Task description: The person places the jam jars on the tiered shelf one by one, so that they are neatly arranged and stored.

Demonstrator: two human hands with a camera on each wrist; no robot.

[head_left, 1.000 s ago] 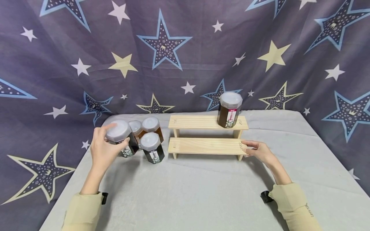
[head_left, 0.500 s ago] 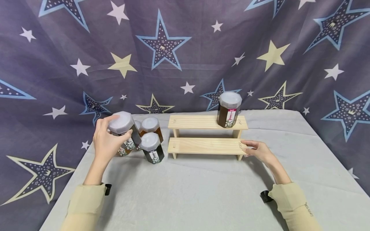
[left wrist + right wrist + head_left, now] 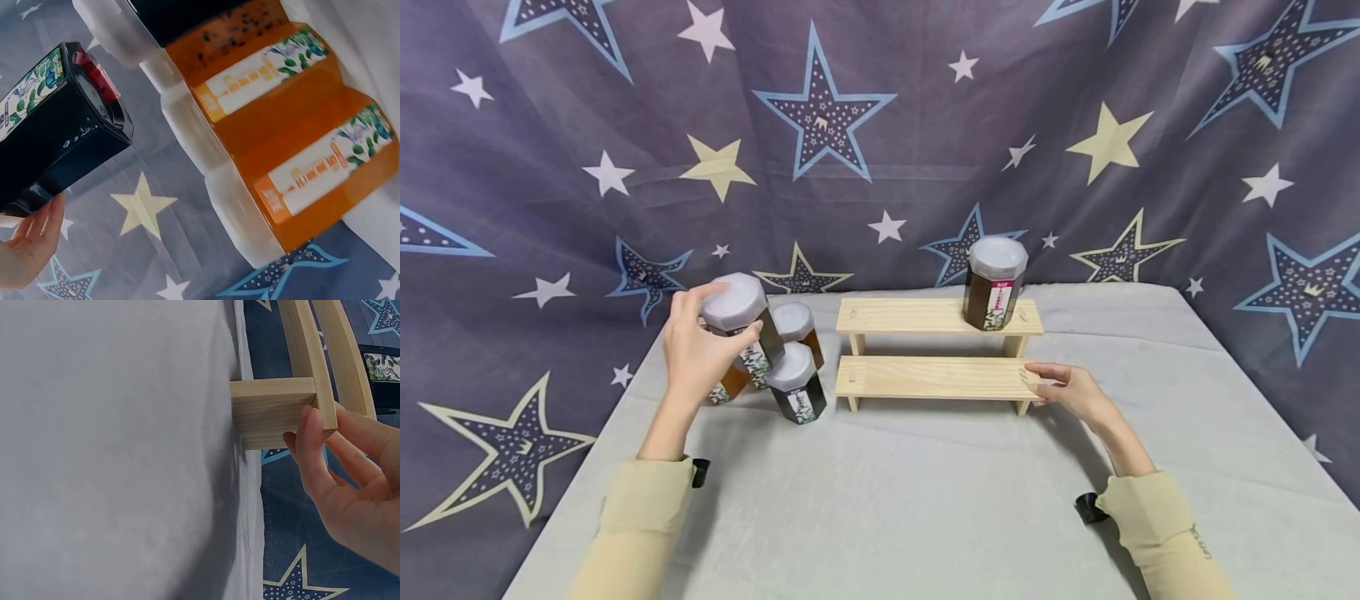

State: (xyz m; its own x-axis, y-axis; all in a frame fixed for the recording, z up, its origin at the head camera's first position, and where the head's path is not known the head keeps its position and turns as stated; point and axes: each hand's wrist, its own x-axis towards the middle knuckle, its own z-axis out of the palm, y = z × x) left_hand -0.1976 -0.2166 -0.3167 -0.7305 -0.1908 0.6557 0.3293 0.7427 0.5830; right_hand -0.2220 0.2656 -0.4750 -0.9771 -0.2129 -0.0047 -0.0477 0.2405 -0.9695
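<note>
Nearest, two rolled pale sleeves (image 3: 640, 508) reach in over a broad stretch of grey cloth on the counter (image 3: 880, 500), with plenty of bare width between the forearms and more to the right, out to the slanting side edge. The left hand (image 3: 696, 354) curls its fingers and thumb round the lid of a dark jar (image 3: 739, 304), holding it off the cloth; the left wrist view shows a gap between this jar and the amber ones. Just to its right, another dark jar (image 3: 797, 387) stands upright, its white label printed with leaves. The right hand (image 3: 1067, 392) pinches the right end of the lower wooden shelf (image 3: 936, 379), thumb against one side and fingers against the other.

Farther back, amber jars with pale lids cluster near the counter's left edge: one (image 3: 730, 383) partly hidden by the left hand and its jar, one (image 3: 808, 337) behind the standing dark jar. (Dark specks show in some of the amber filling.) The upper wooden shelf (image 3: 902, 317) sits behind the lower one, carrying a capped brown jar (image 3: 995, 283) toward its right end; bare board runs left of it. Beyond the back edge hangs a starry curtain (image 3: 850, 200).
</note>
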